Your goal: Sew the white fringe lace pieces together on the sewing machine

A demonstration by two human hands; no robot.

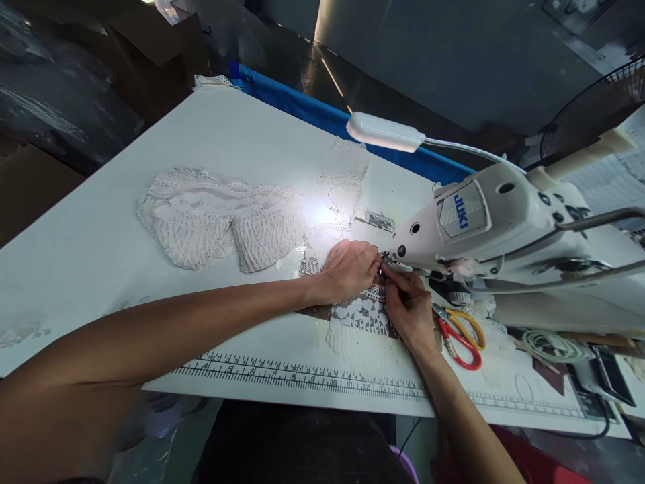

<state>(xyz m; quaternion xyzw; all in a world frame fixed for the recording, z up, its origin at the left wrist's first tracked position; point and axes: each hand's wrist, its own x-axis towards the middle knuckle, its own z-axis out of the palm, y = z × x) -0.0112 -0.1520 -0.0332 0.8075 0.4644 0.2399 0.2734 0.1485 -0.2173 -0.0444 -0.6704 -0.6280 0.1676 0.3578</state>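
Observation:
White lace fabric (360, 314) lies under the needle area of a white sewing machine (423, 232). My left hand (351, 269) is closed at the presser foot, its fingers curled over the lace; what its fingertips pinch is hidden. Close against it, my right hand (409, 302) has thumb and fingers pinched together just in front of the needle; anything between them is too small to make out. Another stretch of the lace (342, 181) runs up behind the left hand, brightly lit. Scissors (461, 336) with red and yellow handles rest just right of the right hand.
A folded lace pile (222, 215) lies left on the white table (125, 282). A lamp (385, 132) hangs over the work. A ruler strip (302, 380) runs along the front edge. Coiled cord (551, 345) sits at right; blue cloth (297, 101) borders the back.

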